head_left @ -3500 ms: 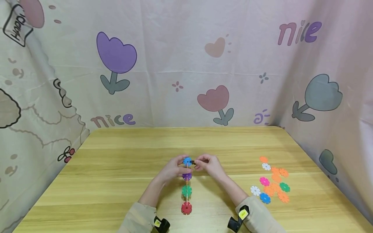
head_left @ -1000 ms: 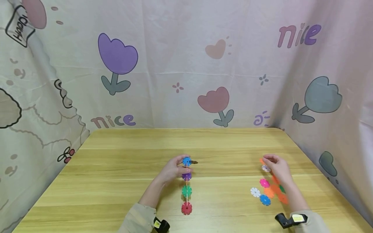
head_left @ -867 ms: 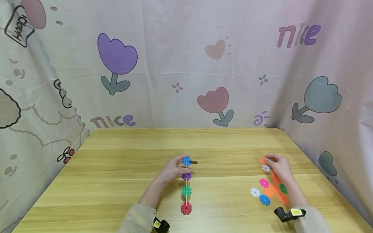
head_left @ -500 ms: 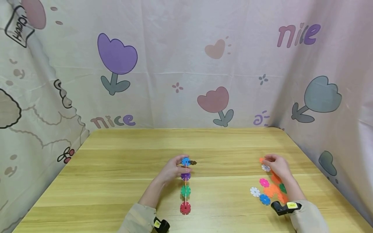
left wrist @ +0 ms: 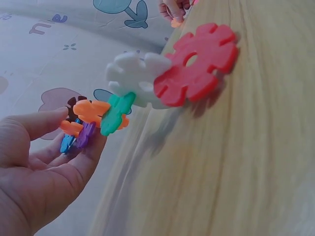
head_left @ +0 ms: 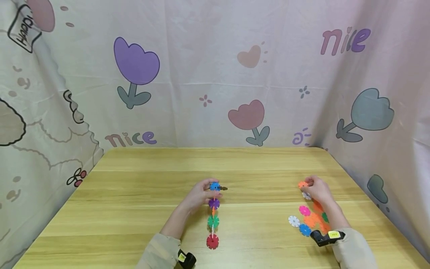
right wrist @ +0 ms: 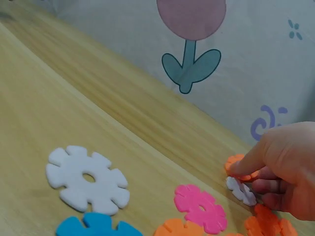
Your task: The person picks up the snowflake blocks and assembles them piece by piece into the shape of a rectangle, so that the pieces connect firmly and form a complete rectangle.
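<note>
My left hand (head_left: 199, 194) pinches the far end of a chain of interlocking notched plastic discs, near its blue disc (head_left: 215, 186). A dark brown disc (head_left: 223, 188) sticks out to the right of the blue one. Toward me run a purple disc (head_left: 214, 203), an orange one (left wrist: 91, 110), a green disc (head_left: 213, 221), a white disc (left wrist: 138, 78) and a red disc (head_left: 212, 241) at the near end. At the right, my right hand (head_left: 319, 189) pinches an orange disc (head_left: 303, 185) between thumb and fingers. A white disc (left wrist: 138, 78) links green and red.
Loose discs lie under and beside the right hand: a white one (right wrist: 88, 179), a pink one (head_left: 304, 211), a blue one (head_left: 305, 229), a green one (head_left: 324, 217) and several orange ones (head_left: 312, 220). A printed curtain hangs behind the wooden table (head_left: 134, 179).
The right hand has left the chain's brown disc and gone right to the loose discs, where it now grips an orange one. The left hand keeps its place; the chain has turned slightly.
</note>
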A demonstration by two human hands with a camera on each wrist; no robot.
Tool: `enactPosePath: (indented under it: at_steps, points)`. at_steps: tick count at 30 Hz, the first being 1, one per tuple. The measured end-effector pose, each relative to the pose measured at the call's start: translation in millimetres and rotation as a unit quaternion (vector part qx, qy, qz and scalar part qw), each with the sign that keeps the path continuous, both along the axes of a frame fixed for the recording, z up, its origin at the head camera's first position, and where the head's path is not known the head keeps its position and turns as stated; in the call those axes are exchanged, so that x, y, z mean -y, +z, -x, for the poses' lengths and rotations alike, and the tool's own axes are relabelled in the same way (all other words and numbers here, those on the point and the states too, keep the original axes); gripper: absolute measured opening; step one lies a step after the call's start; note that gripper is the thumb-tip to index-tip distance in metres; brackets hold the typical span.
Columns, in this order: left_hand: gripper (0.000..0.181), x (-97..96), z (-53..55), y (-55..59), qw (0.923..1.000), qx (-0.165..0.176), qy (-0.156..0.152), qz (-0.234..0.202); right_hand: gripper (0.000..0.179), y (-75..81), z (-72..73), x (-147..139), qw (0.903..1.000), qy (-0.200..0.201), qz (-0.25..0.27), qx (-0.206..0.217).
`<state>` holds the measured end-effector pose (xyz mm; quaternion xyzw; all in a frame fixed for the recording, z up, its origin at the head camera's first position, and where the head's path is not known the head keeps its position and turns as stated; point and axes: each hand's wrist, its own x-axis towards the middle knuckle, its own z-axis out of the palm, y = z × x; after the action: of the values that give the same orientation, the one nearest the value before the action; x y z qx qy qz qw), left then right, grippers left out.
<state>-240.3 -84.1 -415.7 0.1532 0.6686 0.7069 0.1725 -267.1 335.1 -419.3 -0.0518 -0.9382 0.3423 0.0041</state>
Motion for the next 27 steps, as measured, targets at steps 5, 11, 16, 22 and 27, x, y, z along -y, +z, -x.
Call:
enactPosePath:
  at_steps: [5, 11, 16, 22, 27]
  points:
    - [0.051, -0.3, -0.5, 0.9, 0.9999, 0.003, 0.006, -0.008, 0.028, -0.3, 0.2, 9, 0.9994, 0.013, 0.009, -0.032]
    - [0.050, -0.9, -0.6, 1.5, 0.9996, 0.015, 0.025, -0.003, 0.022, 9.0, -4.6, 40, 0.9950, 0.040, 0.034, -0.085]
    - [0.051, -1.1, -0.8, 2.2, 0.9995, 0.011, 0.030, 0.002, 0.023, 16.4, -5.5, 69, 0.9885, 0.076, 0.101, -0.083]
    - [0.051, -1.5, -0.7, 1.9, 0.9994, 0.007, 0.033, 0.006, 0.032, 23.7, -7.0, 103, 0.9767, 0.125, 0.164, -0.060]
    - [0.049, -1.8, -0.2, 1.6, 0.9994, 0.011, 0.034, 0.001, 0.025, 27.6, -7.3, 129, 0.9644, 0.156, 0.207, -0.053]
